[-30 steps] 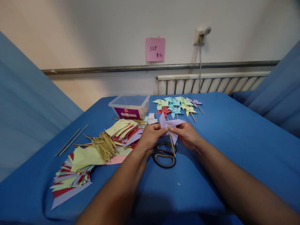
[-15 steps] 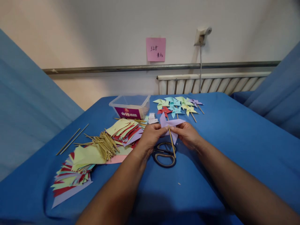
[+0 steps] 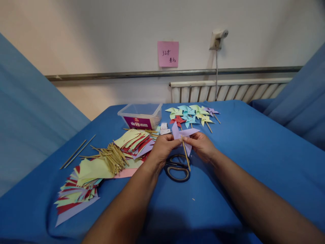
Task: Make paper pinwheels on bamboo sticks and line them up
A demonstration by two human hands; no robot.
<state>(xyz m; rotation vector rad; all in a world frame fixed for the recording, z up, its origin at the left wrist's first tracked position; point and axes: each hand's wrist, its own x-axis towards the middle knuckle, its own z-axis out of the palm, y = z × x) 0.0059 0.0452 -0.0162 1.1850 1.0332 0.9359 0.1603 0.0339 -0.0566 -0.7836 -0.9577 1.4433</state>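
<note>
Between my two hands is a purple paper pinwheel (image 3: 188, 133) with a thin wooden stick (image 3: 186, 155) slanting down toward me. My left hand (image 3: 164, 147) is closed, its thumb and fingers pinching the pinwheel's left side by the top of the stick. From the right, my right hand (image 3: 201, 145) pinches the paper close to the same spot, thumb tip near the stick. My fingers hide the join of stick and paper. Below the pinwheel lie scissors (image 3: 178, 173) with black handles on the blue cloth; their blades are hidden.
Several finished pinwheels (image 3: 191, 119) lie at the back right. A clear plastic box (image 3: 142, 118) stands at the back. Left of my hands are a heap of sticks (image 3: 115, 159), stacked coloured paper (image 3: 133, 140) and fanned paper sheets (image 3: 76, 196). Two longer sticks (image 3: 76, 154) lie farther left.
Both hands keep their pinch on the pinwheel and hardly move. The whole view has shifted very slightly.
</note>
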